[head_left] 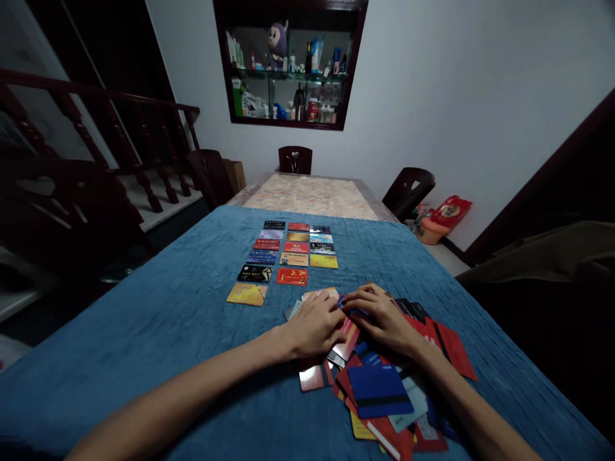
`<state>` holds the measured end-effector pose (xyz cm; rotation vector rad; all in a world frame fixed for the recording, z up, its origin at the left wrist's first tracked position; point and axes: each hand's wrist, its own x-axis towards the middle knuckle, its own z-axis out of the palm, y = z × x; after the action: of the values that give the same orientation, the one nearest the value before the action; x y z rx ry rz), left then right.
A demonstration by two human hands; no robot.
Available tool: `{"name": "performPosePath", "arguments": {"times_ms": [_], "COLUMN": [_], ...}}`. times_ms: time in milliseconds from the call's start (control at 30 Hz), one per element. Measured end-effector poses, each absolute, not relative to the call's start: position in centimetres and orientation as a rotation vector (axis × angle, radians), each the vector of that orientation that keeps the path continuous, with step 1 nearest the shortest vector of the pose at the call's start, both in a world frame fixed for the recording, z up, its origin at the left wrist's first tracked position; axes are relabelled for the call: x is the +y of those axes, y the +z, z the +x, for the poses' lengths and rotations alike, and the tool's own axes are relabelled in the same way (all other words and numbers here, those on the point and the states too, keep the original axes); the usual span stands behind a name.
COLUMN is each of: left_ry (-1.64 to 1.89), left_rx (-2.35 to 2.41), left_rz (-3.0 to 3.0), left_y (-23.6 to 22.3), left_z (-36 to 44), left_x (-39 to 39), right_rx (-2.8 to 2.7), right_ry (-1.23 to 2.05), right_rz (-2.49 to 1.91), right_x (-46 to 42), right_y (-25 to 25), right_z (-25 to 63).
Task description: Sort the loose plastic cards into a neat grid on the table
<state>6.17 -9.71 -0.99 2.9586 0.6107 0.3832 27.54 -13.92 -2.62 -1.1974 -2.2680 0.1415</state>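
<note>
bare left forearm [211, 384] and bare right forearm [473, 403], reaching in from the near edge. heap of plastic cards [372, 358], overlapping, at the near right of the table [317, 192]; on top toward the near side, a striped blue card [377, 382]. left hand [314, 324]: fingers bent, lowered onto the heap; whether it grips a card, i cannot tell. right hand [379, 314]: loosely curled over the same heap, fingers close beside the left's; its hold likewise hidden. fifteen cards laid flat beyond and to the left of the hands, in three columns: six, nearest a yellow-gold card [247, 294]; five, nearest a red card [292, 276]; four, nearest a yellow card [323, 261]. blue cloth [192, 288] beneath all cards. dark wooden chair [286, 166] at the far end. wall niche [288, 4], shelved, with purple plush toy [276, 41].
</note>
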Motion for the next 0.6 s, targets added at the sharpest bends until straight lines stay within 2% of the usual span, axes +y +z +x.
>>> {"name": "performPosePath", "arguments": {"times_ms": [600], "left_ry": [0.555], "left_rx": [0.618], "left_rz": [2.734], "left_y": [-1.5], "left_z": [4.0], "left_x": [-10.6], "right_rx": [-2.387], "right_ry": [0.227], "right_rz": [-1.160], "right_x": [-14.7], "right_y": [-1.9], "right_z": [27.8]}}
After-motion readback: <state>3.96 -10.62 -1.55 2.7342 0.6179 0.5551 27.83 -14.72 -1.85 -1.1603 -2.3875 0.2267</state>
